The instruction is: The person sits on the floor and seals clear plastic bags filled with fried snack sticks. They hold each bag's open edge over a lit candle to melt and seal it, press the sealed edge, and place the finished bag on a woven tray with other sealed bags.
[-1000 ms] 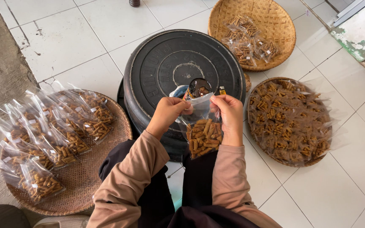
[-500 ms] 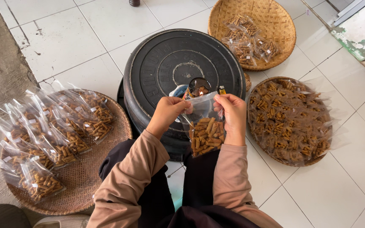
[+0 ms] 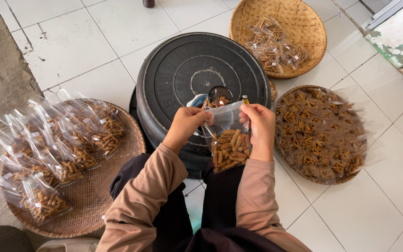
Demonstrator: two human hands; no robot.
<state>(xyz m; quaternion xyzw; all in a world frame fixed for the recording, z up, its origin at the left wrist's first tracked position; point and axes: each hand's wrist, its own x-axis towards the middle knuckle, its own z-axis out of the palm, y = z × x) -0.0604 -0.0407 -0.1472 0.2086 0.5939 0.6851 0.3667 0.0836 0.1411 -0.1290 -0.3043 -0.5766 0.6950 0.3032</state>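
My left hand [image 3: 184, 125] and my right hand [image 3: 259, 127] hold the top corners of a clear plastic bag [image 3: 228, 140], half filled with brown snack sticks. The bag hangs upright over the near edge of a black upturned tub [image 3: 178, 70]. Just behind the bag's mouth, on the tub, stands a small flame lamp [image 3: 218, 95]; what it rests on is partly hidden by my fingers.
A woven tray [image 3: 94, 205] at the left holds several sealed snack bags. A woven tray [image 3: 350, 175] at the right carries several open filled bags. A deeper basket [image 3: 304, 28] at the back holds a few more. White floor tiles lie all around.
The bag has shifted slightly in my hands, its mouth drawn flatter near the flame. My hands stay at its top corners.
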